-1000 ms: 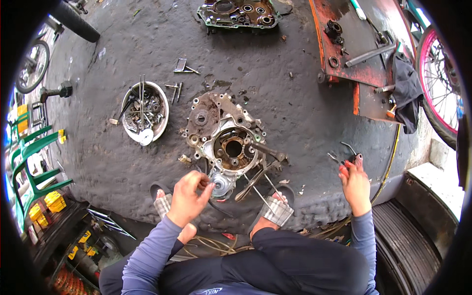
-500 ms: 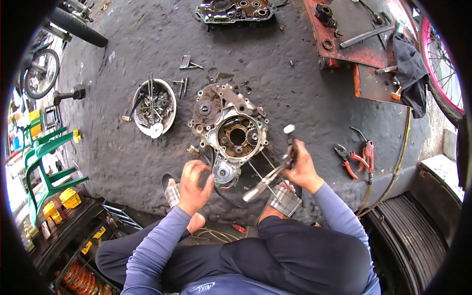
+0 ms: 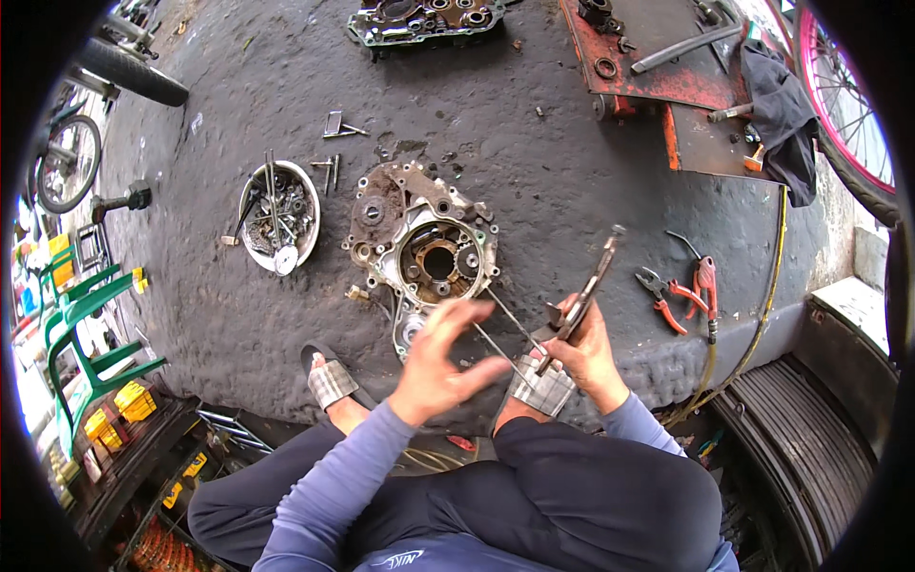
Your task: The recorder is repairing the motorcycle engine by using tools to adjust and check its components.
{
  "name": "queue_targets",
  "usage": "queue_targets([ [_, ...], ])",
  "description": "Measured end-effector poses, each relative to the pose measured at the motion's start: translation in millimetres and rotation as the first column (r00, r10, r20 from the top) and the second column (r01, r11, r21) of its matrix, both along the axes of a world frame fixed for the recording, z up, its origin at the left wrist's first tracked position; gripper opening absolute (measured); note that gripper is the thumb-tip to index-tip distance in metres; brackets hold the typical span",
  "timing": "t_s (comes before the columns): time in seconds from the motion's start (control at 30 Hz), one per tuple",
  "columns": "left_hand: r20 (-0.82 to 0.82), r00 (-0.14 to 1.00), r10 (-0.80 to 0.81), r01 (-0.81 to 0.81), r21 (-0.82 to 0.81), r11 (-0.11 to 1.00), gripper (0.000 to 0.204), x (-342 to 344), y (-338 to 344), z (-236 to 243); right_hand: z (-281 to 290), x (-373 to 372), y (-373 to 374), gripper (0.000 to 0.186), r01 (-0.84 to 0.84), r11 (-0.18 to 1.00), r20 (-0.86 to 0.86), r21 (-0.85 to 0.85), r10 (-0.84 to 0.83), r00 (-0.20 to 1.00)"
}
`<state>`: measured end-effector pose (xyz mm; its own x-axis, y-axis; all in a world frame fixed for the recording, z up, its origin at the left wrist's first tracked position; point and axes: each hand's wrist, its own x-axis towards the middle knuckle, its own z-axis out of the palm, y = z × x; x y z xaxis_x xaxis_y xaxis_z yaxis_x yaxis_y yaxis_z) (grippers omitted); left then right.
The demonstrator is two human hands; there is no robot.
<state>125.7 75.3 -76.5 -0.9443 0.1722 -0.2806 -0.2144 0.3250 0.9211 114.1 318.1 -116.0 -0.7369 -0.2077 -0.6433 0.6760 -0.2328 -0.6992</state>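
Note:
An engine crankcase half point(image 3: 389, 255) lies on the dark floor in front of me, grimy at its upper left, with a round opening at its middle. Two long thin studs point(image 3: 516, 319) stick out from its lower right. My left hand point(image 3: 440, 367), slightly blurred, has its fingers spread over the lower end of the case and holds nothing. To the right, my right hand point(image 3: 589, 360) is closed around a long metal part point(image 3: 593, 276) that has a shaft and wider pieces near its lower end. Its exact kind is unclear, and my fingers hide some of it.
A white bowl point(image 3: 313, 240) of small metal parts stands left of the case. Another engine case half point(image 3: 424, 33) lies at the far side. Red-handled pliers point(image 3: 665, 303) and an air blow gun point(image 3: 703, 281) with a yellow hose are at right, below a red metal stand point(image 3: 658, 81).
My left hand has moved right, over the case's lower end, and its fingers have spread. The metal part in my right hand has been turned more upright. The whole view has shifted slightly.

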Motion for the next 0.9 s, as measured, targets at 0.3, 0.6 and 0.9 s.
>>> queue_targets([
  [0.3,0.001,0.954,-0.300,0.242,0.586,0.773,0.117,-93,85,-12,16,-18,0,0.093,-0.239,0.824,-0.293,0.514,0.431,0.854],
  [0.6,-0.566,0.629,-0.533,0.639,-0.013,0.769,0.053,-111,127,20,39,0,100,0.070,0.342,0.754,0.411,-0.560,-0.105,0.905],
  [0.9,-0.642,-0.143,-0.753,0.604,-0.659,0.448,0.046,-17,117,23,34,73,41,0.058,0.534,0.687,0.575,-0.492,-0.204,0.792],
])
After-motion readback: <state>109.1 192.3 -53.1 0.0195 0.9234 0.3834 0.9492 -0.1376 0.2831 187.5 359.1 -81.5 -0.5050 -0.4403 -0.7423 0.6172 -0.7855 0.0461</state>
